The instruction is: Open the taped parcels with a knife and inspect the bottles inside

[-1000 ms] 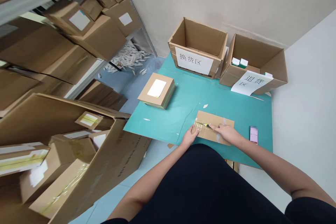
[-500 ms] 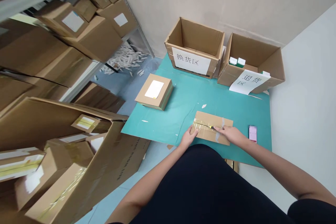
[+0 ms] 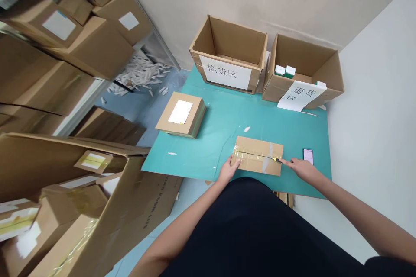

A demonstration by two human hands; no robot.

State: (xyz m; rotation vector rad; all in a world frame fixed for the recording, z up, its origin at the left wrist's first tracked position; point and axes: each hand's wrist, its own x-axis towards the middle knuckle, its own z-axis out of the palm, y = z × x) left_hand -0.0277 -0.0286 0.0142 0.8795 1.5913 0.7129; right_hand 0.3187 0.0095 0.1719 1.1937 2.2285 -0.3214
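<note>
Flat cardboard parcel (image 3: 256, 162): handling?
Light, fairly stiff by look; tape along the seam probably slick. Best steadied by its bare cardboard ends. Lies on the teal mat (image 3: 234, 125), toward the near edge.
Hand state?
Left hand (image 3: 230, 169) rests fingers-down on the parcel's left end, pressing, not gripping. Right hand (image 3: 302, 169) pinches a small yellow cutter (image 3: 277, 160) at the seam.
Nearby?
Phone (image 3: 308, 156) just right.

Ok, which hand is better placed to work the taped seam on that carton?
Right, probably. The right hand pinches the yellow-handled knife, whose tip is at the taped seam of the flat cardboard carton. The left hand is empty, lying on the carton's far end, bracing it.
</note>
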